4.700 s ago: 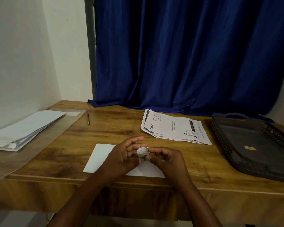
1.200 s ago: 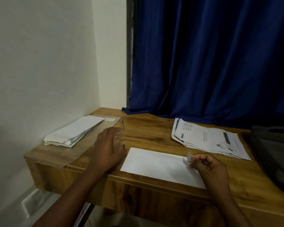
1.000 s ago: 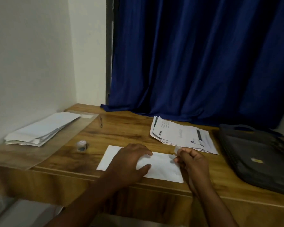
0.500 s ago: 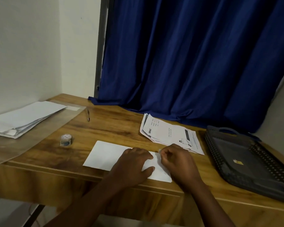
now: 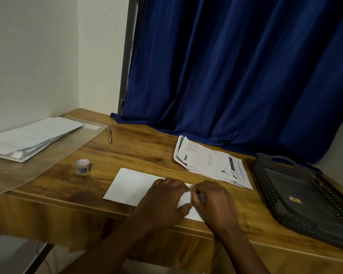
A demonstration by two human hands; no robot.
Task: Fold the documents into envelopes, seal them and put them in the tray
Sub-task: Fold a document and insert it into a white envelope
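On the brown wood-grain desk [image 5: 139,155], set into a corner of pale walls with a deep blue curtain [image 5: 236,76] hanging behind it, a flat white paper envelope [image 5: 131,184] lies close to the near edge. Left of the envelope stands a small patterned roll of tape [image 5: 83,166], and farther left a stack of white envelopes [image 5: 28,137] rests on a clear plastic sheet [image 5: 18,171]. Behind the envelope to the left lies a slim pen [image 5: 110,136]; behind it to the right sits a fanned pile of printed white documents [image 5: 210,163]. Right of the envelope is a dark grey perforated plastic tray [image 5: 275,198] with a small yellow scrap inside. The left hand [image 5: 164,202] lies on the envelope, fingers bent and pressing it down. The right hand [image 5: 214,202] touches the envelope's right end, its fingers curled and pinching something small and pale; I cannot tell what it is.
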